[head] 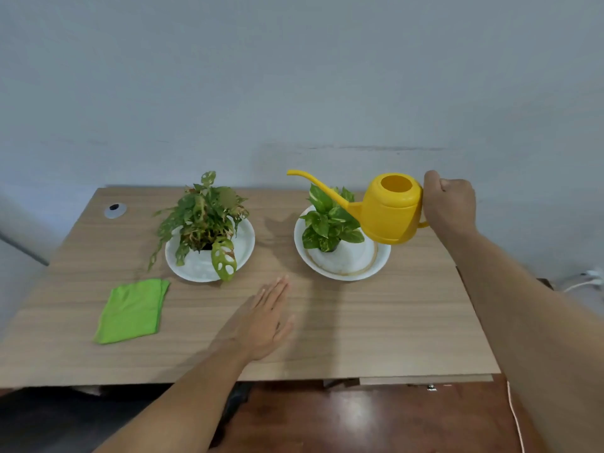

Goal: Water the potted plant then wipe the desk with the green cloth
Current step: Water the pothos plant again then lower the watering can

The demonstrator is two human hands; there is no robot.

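Note:
My right hand (449, 204) is shut on the handle of a yellow watering can (390, 210), held in the air above the right side of the desk. Its long spout points left and passes over a small leafy plant (327, 223) standing in a white saucer (346, 266). A second, bushier plant with holed leaves (204, 220) stands in another white saucer (243, 243) to the left. The folded green cloth (132, 310) lies flat at the front left of the wooden desk (376, 322). My left hand (264, 322) rests flat on the desk, fingers together, holding nothing.
A round silver cable grommet (115, 210) sits in the desk's far left corner. A grey wall runs right behind the desk. White cables (585, 281) lie on the floor at the right, and dark red flooring (359, 416) shows below the front edge.

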